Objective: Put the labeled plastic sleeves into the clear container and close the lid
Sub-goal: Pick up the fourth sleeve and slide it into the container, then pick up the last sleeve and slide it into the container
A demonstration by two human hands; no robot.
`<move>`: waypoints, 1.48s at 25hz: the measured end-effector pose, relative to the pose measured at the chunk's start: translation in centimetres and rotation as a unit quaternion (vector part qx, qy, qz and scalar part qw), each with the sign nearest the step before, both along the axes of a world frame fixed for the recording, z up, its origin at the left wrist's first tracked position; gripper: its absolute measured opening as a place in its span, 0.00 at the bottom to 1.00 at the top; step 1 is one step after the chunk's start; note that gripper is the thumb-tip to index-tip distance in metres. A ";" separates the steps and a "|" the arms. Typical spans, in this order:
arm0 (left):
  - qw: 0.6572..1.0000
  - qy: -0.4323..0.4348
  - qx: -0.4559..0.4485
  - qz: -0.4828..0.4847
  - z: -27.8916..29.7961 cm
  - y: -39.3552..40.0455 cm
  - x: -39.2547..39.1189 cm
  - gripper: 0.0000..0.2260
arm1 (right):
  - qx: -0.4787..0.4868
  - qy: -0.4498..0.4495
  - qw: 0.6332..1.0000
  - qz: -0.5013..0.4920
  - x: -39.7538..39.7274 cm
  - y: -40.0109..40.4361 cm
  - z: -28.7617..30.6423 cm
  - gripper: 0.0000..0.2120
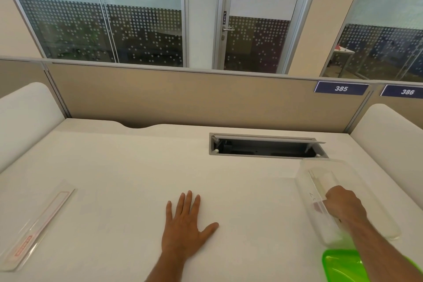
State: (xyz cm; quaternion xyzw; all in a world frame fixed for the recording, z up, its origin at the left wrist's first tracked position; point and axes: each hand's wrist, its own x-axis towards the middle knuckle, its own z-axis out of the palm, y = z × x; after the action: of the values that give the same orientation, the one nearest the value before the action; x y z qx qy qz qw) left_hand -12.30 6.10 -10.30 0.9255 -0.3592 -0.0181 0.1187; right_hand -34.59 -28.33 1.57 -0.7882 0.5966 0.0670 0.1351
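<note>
One sleeve going into the container, one still out on the desk.

Our right hand (343,204) reaches into the clear container (306,167), fingers curled around a labeled plastic sleeve (319,186) that runs away from our knuckles. Our left hand (185,224) lies flat on the desk (137,167), fingers straight and spread, holding nothing. Another sleeve (36,229) lies well left of its fingertips. The green lid (341,265) sits beneath our right forearm.

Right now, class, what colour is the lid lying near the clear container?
Bright green lid, seen in the head view, by the clear container.
</note>
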 end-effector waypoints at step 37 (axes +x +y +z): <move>0.970 -0.079 -0.025 0.229 5.3 23.8 9.2 0.45 | -0.043 -0.124 0.777 0.616 26.9 37.1 -4.8 0.35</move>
State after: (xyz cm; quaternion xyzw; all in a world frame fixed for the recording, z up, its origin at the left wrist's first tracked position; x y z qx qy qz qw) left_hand -3.11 29.86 -4.97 0.9784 -0.1460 0.0918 0.1141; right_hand -7.71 8.76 -3.22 -0.9939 -0.0358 0.0115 0.1035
